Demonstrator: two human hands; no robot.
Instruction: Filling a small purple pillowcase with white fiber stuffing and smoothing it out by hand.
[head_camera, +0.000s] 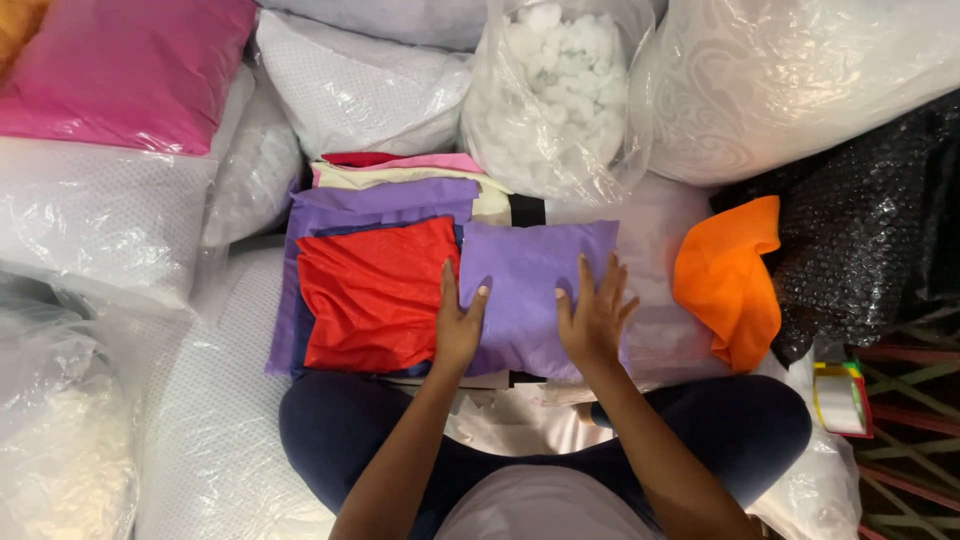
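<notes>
A small stuffed purple pillow (525, 275) lies in front of me on my lap area. My left hand (457, 322) presses flat on its left edge, fingers together. My right hand (594, 312) rests flat on its right side with fingers spread. Neither hand grips it. Just left of the pillow lies a stack of folded cloths with a red cloth (375, 295) on top, purple cloth (380, 205) under it and pink and cream ones behind.
An orange cloth (730, 275) lies to the right beside black bubble wrap (870, 250). A clear bag of white stuffing (555, 90) stands behind. Plastic-wrapped white pillows (100, 230) and a pink one (125, 70) surround the spot. A tape roll (840, 398) sits at right.
</notes>
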